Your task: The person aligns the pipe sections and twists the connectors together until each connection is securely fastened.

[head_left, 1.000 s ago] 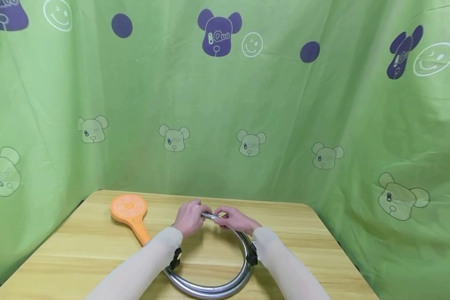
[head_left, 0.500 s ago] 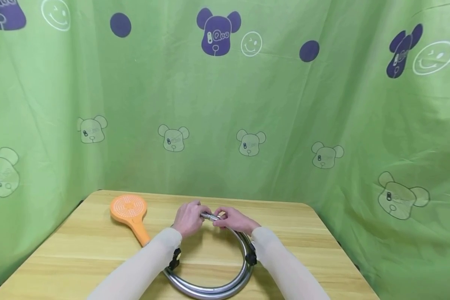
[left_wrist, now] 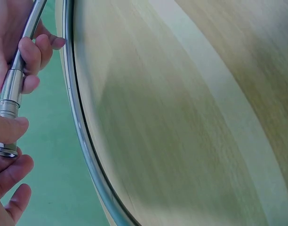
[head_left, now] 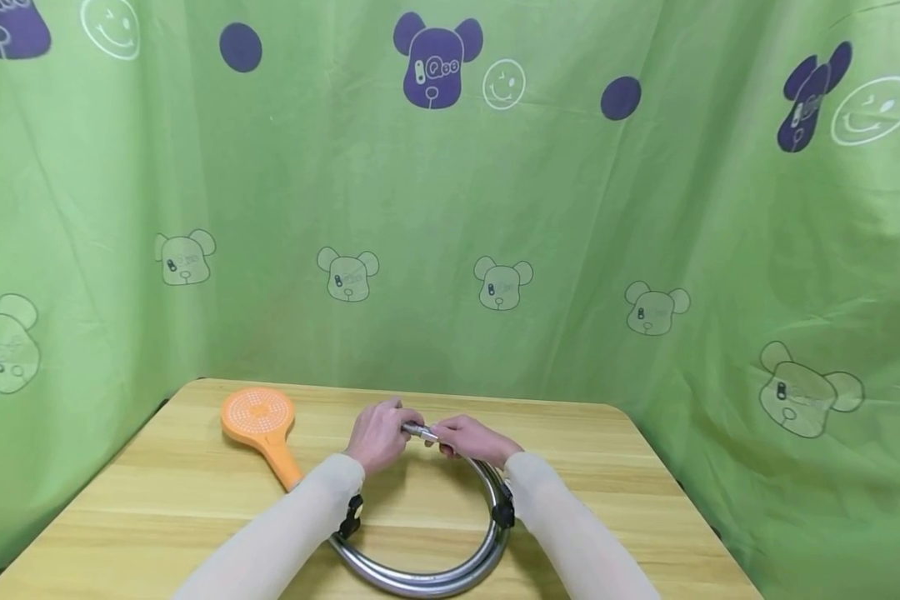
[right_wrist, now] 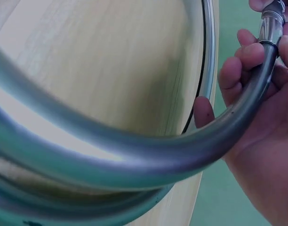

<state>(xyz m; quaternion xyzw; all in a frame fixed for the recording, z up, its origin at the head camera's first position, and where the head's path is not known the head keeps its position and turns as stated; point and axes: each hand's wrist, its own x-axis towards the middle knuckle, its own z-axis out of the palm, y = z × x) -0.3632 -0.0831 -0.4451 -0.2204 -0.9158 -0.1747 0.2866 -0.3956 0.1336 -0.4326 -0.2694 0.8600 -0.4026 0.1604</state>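
A silvery metal shower hose lies coiled in a loop on the wooden table. My left hand pinches the metal fitting at the hose's end between thumb and fingers. Just right of it, my right hand grips the connector sleeve and the hose behind it, the hose crossing its palm in the right wrist view. The fitting's open rim shows below the left thumb in the left wrist view. An orange shower head rests on the left, face up, its handle running under the left forearm.
The wooden table has green cloth walls behind it and at both sides. Black wrist devices sit on both arms, the right one overlapping the coil in the head view.
My right fingers, spread around the connector earlier, have turned and drawn together over it. The left hand keeps its hold, and the shower head and coil stay in place.
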